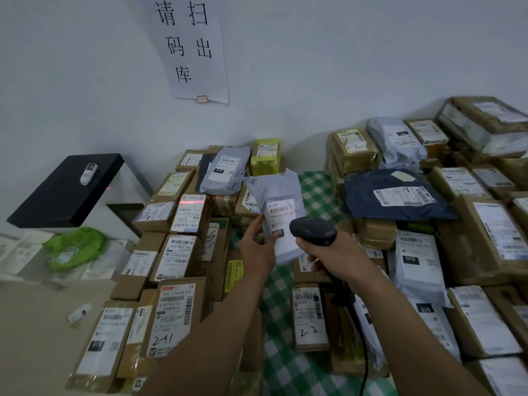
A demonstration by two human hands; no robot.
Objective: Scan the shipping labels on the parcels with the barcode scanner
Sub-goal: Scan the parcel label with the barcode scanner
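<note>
- The left hand (257, 247) grips a grey mailer (278, 192) by its lower left edge, fingers curled behind it and the thumb laid on the front.
- The mailer is held upright, clear of the pile, and tilts slightly. Its white label (281, 212) faces the person, with the barcode near the label's top.
- The right hand (323, 252) is wrapped round the handle of a black scanner (313, 230). The scanner's head sits just in front of the mailer's lower right part and overlaps it in view.
- A black cable (364, 352) runs down from the handle, below the right wrist.
- Whether a finger is on the trigger cannot be told.
- A red line (192, 202) lies across the label of a box (190, 215) to the left of the left hand, beyond it.
- Cardboard boxes (171, 315) with labels are stacked left of the left forearm, and more boxes and bags are piled right of the right arm.
- A green checked cloth (314, 192) shows beyond and under the hands, between the two piles.
- A navy bag (394, 195) lies beyond the right hand, to its right.
- A yellow parcel (265, 157) stands beyond the mailer against the wall.
- A paper sign (188, 44) hangs on the wall above.
- Far left of the left hand are a black-topped unit (65, 190) and a green bag (74, 247).
</note>
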